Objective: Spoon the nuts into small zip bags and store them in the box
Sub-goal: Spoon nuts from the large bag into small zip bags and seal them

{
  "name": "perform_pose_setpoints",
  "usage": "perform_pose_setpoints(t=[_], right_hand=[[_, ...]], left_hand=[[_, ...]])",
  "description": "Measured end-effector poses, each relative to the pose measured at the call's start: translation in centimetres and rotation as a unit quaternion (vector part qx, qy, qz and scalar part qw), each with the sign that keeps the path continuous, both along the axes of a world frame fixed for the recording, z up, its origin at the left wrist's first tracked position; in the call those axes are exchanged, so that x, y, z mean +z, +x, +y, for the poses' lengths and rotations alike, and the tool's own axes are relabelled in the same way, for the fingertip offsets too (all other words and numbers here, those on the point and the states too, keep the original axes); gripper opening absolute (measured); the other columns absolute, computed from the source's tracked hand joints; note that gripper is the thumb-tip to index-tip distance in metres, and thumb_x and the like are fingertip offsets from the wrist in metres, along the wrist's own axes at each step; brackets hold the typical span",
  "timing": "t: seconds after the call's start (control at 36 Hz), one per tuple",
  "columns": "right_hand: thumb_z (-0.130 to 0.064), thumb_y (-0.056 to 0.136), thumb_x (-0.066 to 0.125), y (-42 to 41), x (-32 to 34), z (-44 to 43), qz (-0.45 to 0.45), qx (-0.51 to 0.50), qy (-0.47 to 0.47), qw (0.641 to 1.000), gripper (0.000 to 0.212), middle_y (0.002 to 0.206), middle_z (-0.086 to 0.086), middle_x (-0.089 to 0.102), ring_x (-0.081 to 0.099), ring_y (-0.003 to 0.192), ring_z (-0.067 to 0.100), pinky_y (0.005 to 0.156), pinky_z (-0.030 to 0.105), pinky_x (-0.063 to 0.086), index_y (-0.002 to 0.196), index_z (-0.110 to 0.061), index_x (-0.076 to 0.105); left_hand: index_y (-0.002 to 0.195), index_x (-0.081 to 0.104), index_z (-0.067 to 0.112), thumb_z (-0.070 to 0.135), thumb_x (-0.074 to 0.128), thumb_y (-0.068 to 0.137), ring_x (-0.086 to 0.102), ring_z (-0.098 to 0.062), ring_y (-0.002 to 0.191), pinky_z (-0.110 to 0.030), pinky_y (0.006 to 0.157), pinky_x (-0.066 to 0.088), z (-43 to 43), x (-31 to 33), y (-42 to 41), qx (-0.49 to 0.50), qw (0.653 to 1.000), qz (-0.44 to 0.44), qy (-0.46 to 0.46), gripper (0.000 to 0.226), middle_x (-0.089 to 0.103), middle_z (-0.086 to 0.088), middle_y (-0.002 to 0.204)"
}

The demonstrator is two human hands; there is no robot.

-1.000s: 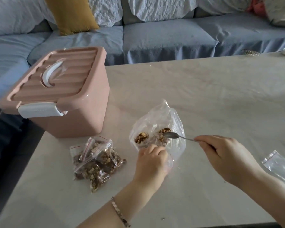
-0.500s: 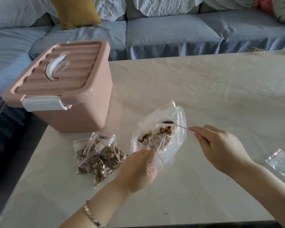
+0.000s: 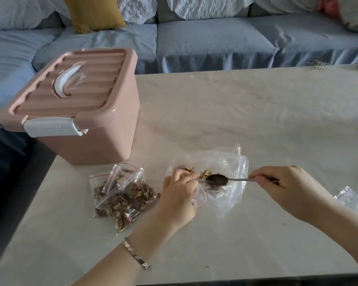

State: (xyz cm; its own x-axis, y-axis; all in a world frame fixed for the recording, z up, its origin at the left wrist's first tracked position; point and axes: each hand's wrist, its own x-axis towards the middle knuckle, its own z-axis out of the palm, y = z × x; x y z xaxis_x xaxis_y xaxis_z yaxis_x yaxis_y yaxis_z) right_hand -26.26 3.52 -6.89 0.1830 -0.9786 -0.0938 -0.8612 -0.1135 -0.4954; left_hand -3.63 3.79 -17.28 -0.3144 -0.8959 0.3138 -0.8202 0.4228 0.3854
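A spoon [image 3: 217, 180] is pinched by its handle in the right hand [image 3: 287, 188], its bowl held over the large clear bag [image 3: 234, 166] of nuts [image 3: 206, 174], just beside the left hand [image 3: 180, 195], by which a small zip bag [image 3: 201, 198] is gripped at its mouth. Left of that hand, filled zip bags [image 3: 122, 195] are piled in front of the closed pink box [image 3: 103, 129] at the left edge of the table [image 3: 256, 120]. Broad tabletop extends beyond both hands, and empty zip bags [image 3: 353, 201] lie beside the right forearm.

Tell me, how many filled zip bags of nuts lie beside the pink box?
3 filled zip bags, it seems, overlapping in one heap on the table in front of the pink box, left of the left hand. Another may lie hidden beneath.
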Motion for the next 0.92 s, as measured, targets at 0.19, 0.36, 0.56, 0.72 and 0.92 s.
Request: perform_pose_setpoints(t=[0.19,0.36,0.56,0.72,0.92], right_hand=[[-0.016,0.091,0.053,-0.4,-0.2,-0.2,-0.108,-0.056,-0.031,0.992,0.025,0.039,-0.010,0.043,0.036,0.039,0.010,0.039,0.018,0.029,0.076,-0.033,0.064],[-0.012,0.088,0.055,-1.2,0.1,-1.0,-0.082,-0.109,-0.081,0.987,0.021,0.052,0.000,0.057,0.046,0.043,0.006,0.042,0.015,0.035,0.078,-0.027,0.066],[-0.013,0.086,0.056,-1.2,0.3,-0.2,-0.159,-0.112,-0.006,0.981,0.024,0.040,-0.007,0.050,0.037,0.032,0.008,0.035,0.015,0.030,0.070,-0.027,0.067],[-0.015,0.087,0.054,0.3,-1.1,1.1,-0.172,-0.097,0.051,0.979,0.022,0.045,-0.004,0.053,0.042,0.034,0.012,0.038,0.016,0.036,0.070,-0.024,0.064],[-0.010,0.088,0.052,1.8,-2.2,2.0,-0.195,-0.094,0.085,0.972,0.023,0.046,-0.002,0.055,0.044,0.034,0.012,0.039,0.014,0.038,0.070,-0.019,0.063]], left_hand=[[0.072,0.035,0.021,-0.009,0.061,0.058,0.054,-0.025,0.095,-0.027,0.078,0.018,0.3,2.0,-0.9,-0.033,0.998,-0.022,0.051,0.042,0.064,-0.005,0.081],[0.072,0.029,0.023,0.004,0.077,0.041,0.053,-0.017,0.060,-0.028,0.080,0.035,1.7,1.9,1.5,-0.143,0.985,-0.084,-0.042,0.061,0.050,0.006,0.060],[0.082,0.046,0.016,-0.003,0.084,0.042,0.044,-0.022,0.111,-0.037,0.100,0.037,3.8,1.2,3.8,-0.029,0.998,-0.054,-0.022,0.058,0.066,-0.003,0.094],[0.065,0.045,0.018,0.021,0.063,0.081,0.017,0.003,0.129,-0.001,0.094,0.010,5.0,1.9,2.1,0.126,0.970,0.143,0.149,0.024,0.025,0.002,0.146],[0.081,0.069,0.019,0.003,0.052,0.078,0.042,0.024,0.101,0.004,0.085,0.031,4.9,3.5,0.3,0.130,0.949,0.224,0.178,0.023,0.042,0.008,0.133]])
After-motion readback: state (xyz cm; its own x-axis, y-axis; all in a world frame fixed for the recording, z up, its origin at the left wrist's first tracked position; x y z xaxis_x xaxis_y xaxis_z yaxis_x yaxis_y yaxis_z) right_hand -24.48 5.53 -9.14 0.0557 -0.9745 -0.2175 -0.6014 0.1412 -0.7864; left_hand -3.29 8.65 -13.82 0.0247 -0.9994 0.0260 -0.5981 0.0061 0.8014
